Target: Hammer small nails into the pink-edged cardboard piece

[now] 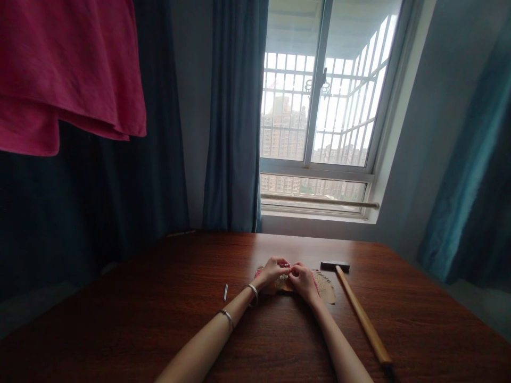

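Observation:
Both my hands meet over a flat tan piece with pink edging [325,287] that lies on the wooden table [167,308]. My left hand [272,270] has its fingers curled and pinched on the top of this piece. My right hand [303,279] is also closed, fingertips pressed against the left hand's, gripping the same piece. What exactly sits between the fingertips is too small to make out. Two silver bangles [253,291] ring my left wrist and forearm.
A hammer with a long wooden handle [361,314] and dark head [335,265] lies to the right of my hands. A small metal pin-like tool [225,292] lies to the left. Beyond the table are a barred window [319,106], blue curtains and a hanging red cloth [67,69].

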`<control>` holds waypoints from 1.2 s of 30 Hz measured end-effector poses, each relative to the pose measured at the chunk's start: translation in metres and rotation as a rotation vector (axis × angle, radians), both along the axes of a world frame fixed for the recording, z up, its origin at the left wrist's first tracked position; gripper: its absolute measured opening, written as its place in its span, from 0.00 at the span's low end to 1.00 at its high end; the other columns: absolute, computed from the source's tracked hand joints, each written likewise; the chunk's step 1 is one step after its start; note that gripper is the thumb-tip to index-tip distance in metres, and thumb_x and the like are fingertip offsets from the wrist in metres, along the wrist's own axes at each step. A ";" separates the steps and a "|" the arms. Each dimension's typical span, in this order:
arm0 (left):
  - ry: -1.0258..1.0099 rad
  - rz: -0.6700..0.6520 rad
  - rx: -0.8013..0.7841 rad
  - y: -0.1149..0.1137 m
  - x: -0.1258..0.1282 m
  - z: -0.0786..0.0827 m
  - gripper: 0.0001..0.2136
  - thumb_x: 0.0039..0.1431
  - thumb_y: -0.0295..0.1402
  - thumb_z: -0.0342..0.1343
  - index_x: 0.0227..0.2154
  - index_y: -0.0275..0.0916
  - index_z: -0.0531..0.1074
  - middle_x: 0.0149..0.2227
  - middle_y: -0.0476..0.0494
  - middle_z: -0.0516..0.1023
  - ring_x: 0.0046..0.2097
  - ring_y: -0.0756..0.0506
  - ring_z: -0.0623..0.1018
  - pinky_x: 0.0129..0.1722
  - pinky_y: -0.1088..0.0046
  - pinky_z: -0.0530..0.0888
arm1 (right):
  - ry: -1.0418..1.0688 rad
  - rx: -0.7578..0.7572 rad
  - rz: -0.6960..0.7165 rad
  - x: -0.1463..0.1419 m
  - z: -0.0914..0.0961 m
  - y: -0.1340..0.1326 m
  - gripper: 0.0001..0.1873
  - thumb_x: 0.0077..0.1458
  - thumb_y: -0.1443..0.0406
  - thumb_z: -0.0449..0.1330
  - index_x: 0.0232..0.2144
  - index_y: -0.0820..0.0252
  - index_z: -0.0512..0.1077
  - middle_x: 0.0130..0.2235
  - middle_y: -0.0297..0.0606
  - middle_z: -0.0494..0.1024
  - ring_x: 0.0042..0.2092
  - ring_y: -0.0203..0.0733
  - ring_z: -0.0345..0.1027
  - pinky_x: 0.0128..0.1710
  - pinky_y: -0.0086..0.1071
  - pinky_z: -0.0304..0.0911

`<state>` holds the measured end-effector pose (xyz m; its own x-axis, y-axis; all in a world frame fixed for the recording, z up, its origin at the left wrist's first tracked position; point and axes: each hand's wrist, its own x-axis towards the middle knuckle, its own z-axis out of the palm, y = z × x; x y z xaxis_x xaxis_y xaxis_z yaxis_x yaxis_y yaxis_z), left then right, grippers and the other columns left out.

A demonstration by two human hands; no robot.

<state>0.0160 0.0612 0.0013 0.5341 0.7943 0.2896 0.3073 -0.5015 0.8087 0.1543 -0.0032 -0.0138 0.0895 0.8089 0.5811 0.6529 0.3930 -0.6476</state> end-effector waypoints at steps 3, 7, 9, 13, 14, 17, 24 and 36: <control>-0.005 0.014 -0.002 0.002 0.002 -0.002 0.13 0.46 0.39 0.58 0.29 0.33 0.76 0.30 0.45 0.78 0.35 0.47 0.75 0.34 0.76 0.69 | 0.010 -0.003 -0.013 0.000 0.000 0.000 0.08 0.47 0.67 0.55 0.20 0.59 0.72 0.28 0.36 0.73 0.32 0.39 0.67 0.34 0.30 0.62; -0.028 0.021 0.000 0.003 0.001 -0.006 0.13 0.46 0.40 0.58 0.29 0.33 0.76 0.30 0.45 0.78 0.35 0.47 0.75 0.34 0.76 0.69 | -0.011 -0.008 -0.035 0.000 0.000 -0.001 0.08 0.47 0.67 0.54 0.21 0.58 0.72 0.29 0.37 0.73 0.33 0.40 0.67 0.35 0.30 0.62; -0.041 0.018 0.002 0.003 0.001 -0.007 0.13 0.46 0.39 0.58 0.30 0.33 0.76 0.30 0.44 0.78 0.35 0.47 0.75 0.35 0.76 0.69 | -0.049 -0.015 -0.056 -0.002 0.001 -0.002 0.08 0.48 0.67 0.54 0.21 0.58 0.72 0.30 0.37 0.73 0.34 0.41 0.67 0.36 0.31 0.62; -0.034 0.053 -0.004 0.003 0.001 -0.008 0.12 0.46 0.39 0.58 0.29 0.34 0.76 0.31 0.44 0.78 0.36 0.47 0.75 0.36 0.76 0.69 | -0.183 -0.025 -0.105 -0.007 0.005 -0.012 0.08 0.50 0.68 0.53 0.27 0.58 0.72 0.33 0.40 0.73 0.39 0.43 0.66 0.40 0.32 0.61; -0.029 0.064 -0.004 0.003 0.001 -0.009 0.12 0.46 0.39 0.58 0.29 0.34 0.76 0.31 0.44 0.78 0.36 0.47 0.75 0.36 0.75 0.70 | -0.218 -0.018 -0.109 -0.008 0.006 -0.016 0.09 0.51 0.68 0.52 0.31 0.58 0.72 0.35 0.40 0.73 0.40 0.43 0.66 0.41 0.33 0.60; -0.030 0.081 -0.001 0.004 0.001 -0.010 0.11 0.45 0.38 0.58 0.29 0.34 0.75 0.30 0.45 0.78 0.35 0.47 0.75 0.36 0.75 0.70 | -0.303 -0.001 -0.128 -0.008 0.011 -0.034 0.14 0.51 0.67 0.52 0.40 0.58 0.70 0.38 0.41 0.72 0.42 0.45 0.65 0.43 0.34 0.59; -0.064 0.094 -0.013 0.008 0.002 -0.017 0.10 0.44 0.35 0.58 0.28 0.33 0.76 0.29 0.43 0.78 0.33 0.47 0.75 0.33 0.75 0.69 | -0.502 -0.033 -0.336 0.038 0.024 -0.072 0.16 0.51 0.66 0.50 0.43 0.56 0.70 0.42 0.45 0.71 0.45 0.50 0.63 0.45 0.38 0.57; -0.070 0.110 -0.011 0.011 0.002 -0.021 0.11 0.43 0.35 0.58 0.27 0.32 0.76 0.29 0.43 0.78 0.33 0.47 0.75 0.32 0.75 0.69 | -0.437 -0.735 -0.719 0.138 0.014 -0.104 0.26 0.50 0.50 0.49 0.42 0.66 0.65 0.43 0.61 0.70 0.44 0.61 0.68 0.36 0.44 0.61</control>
